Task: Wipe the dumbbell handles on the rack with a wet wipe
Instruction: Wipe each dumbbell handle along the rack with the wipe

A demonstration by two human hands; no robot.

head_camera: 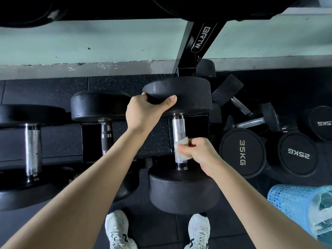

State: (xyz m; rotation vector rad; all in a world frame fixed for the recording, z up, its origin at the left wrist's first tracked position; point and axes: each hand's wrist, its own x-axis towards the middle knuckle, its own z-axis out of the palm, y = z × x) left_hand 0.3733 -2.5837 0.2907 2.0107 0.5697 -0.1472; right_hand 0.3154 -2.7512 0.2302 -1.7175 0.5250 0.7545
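A large black dumbbell lies on the rack (pixel 125 139) with its knurled chrome handle (pixel 177 130) running away from me. My right hand (pixel 199 155) grips a white wet wipe (pixel 180 146) wrapped round the lower half of that handle. My left hand (pixel 145 110) grips the rim of the dumbbell's far head (pixel 186 94), thumb on top. The near head (pixel 183 189) sits just above my shoes. Two more dumbbells rest on the rack to the left, with handles at the middle (pixel 106 135) and far left (pixel 32 150).
Loose dumbbells lie on the floor at right, including ones marked 35KG (pixel 242 152) and 25KG (pixel 298 154). A blue mesh bin (pixel 291 205) with a plastic liner stands at lower right. A black rack upright (pixel 195 44) rises behind. My white shoes (pixel 116 229) stand on black rubber flooring.
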